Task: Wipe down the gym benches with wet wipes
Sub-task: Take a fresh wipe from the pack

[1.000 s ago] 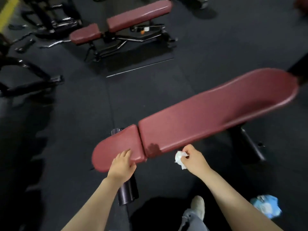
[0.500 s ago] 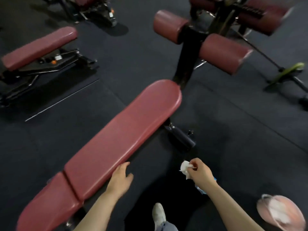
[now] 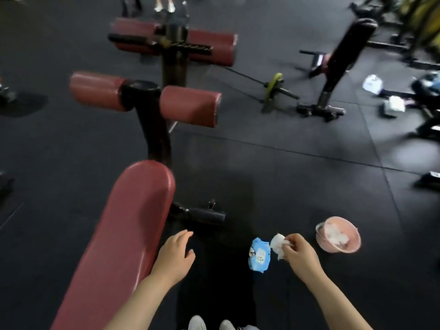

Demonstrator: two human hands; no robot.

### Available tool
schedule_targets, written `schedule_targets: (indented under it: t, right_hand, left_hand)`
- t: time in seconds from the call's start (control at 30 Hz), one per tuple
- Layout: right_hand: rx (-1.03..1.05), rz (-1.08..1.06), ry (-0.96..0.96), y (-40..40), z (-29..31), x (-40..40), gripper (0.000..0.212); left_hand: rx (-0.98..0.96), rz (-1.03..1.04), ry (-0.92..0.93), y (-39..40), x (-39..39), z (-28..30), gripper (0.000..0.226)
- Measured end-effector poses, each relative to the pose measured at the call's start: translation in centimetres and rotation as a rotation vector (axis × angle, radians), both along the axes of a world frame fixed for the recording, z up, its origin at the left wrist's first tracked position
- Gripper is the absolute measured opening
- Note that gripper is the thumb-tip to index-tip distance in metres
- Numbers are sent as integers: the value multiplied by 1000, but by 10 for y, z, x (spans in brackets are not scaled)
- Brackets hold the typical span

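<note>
A long dark-red padded bench (image 3: 128, 225) runs from the lower left up to the middle, ending at a black post with red roller pads (image 3: 188, 106). My left hand (image 3: 175, 256) hovers open just off the bench's right edge, holding nothing. My right hand (image 3: 298, 256) pinches a crumpled white wet wipe (image 3: 277, 244) above the floor. A blue wet-wipe pack (image 3: 259, 254) lies on the floor just left of that wipe. A pink bowl (image 3: 338, 234) with used white wipes in it sits on the floor to the right.
Black rubber floor all around. A black bench foot bar (image 3: 202, 214) sticks out right of the bench. A second black bench (image 3: 338, 65) and a barbell with a yellow-green plate (image 3: 273, 85) stand farther back right. White bags and gear lie at far right. My shoes (image 3: 212, 323) show at the bottom.
The view has swung right along the bench to its roller end. My left hand came off the bench pad. My right hand carried the wipe away from the bench, toward the pack and bowl.
</note>
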State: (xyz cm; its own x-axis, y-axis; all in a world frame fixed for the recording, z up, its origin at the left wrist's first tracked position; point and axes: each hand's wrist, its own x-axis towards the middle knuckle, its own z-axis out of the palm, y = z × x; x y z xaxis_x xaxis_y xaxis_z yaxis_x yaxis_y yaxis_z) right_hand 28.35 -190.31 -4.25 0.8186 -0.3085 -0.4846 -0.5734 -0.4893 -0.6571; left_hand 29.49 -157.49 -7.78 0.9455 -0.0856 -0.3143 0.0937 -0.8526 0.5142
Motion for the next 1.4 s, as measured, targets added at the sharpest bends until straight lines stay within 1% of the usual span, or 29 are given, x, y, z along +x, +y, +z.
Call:
schedule_targets:
  t: [0.17,0.3,0.5,0.67,0.87,1.0,1.07,1.27,1.4]
  right_hand:
    - [21,-209,-64,-41,8,-17,11]
    - [23,-340,-76,-92,9,-40,10]
    - [34,-481,-67,-195,4,-78,11]
    - [61,-579,-50,-295,-1,-98,14]
    - [68,-660,-47,-378,-2,-112,18]
    - [111,-702,-36,-418,-12,-101,28]
    - [140,-701,-22,-437,-19,-85,30]
    - [98,-620,45,-493,-31,-21,24]
    - [85,-581,101,-527,-48,12,14]
  left_hand:
    - [-9,-165,-38,-53,65,18,48]
    - [-28,-283,-18,-119,91,26,46]
    - [-39,-408,-30,-242,103,21,46]
    - [-99,-414,2,-349,93,11,46]
    - [-78,-498,29,-441,87,11,47]
    - [-43,-522,39,-480,106,6,48]
    - [-38,-537,36,-501,117,2,48]
    - [-20,-557,62,-571,157,-21,49]
    - [20,-579,103,-617,188,-36,50]
